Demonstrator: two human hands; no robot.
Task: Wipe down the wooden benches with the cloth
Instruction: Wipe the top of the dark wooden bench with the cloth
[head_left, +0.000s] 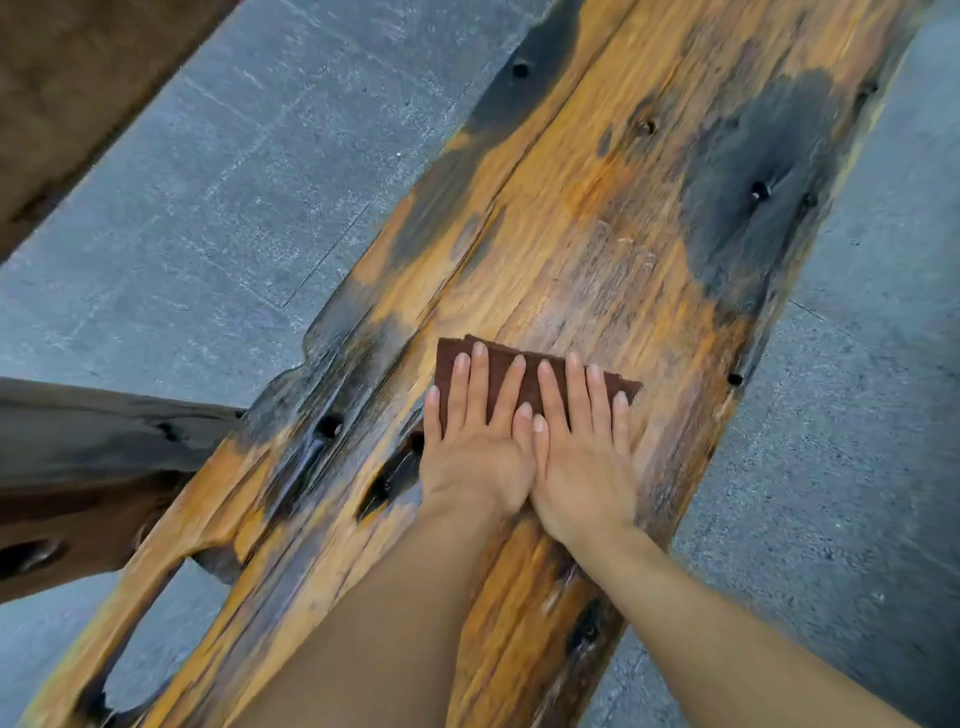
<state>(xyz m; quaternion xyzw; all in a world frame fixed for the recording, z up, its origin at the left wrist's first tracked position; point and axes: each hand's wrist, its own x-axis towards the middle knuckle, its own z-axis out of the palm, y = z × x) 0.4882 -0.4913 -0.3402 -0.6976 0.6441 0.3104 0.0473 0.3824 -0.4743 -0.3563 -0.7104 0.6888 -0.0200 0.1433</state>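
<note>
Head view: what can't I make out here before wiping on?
Cloth: near part hidden under the left hand and right hand, head view.
Bench: both ends cut off by the top and bottom edges; a strip hidden under the forearms.
Second bench at left: cut off by the left edge, blurred.

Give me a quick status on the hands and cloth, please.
Left hand and right hand flat, side by side on brown cloth. Cloth lying on wooden bench. Nothing blocking ahead.

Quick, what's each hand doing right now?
Left hand: open, fingers flat, pressing the brown cloth.
Right hand: open, fingers flat, pressing the same cloth.
</note>
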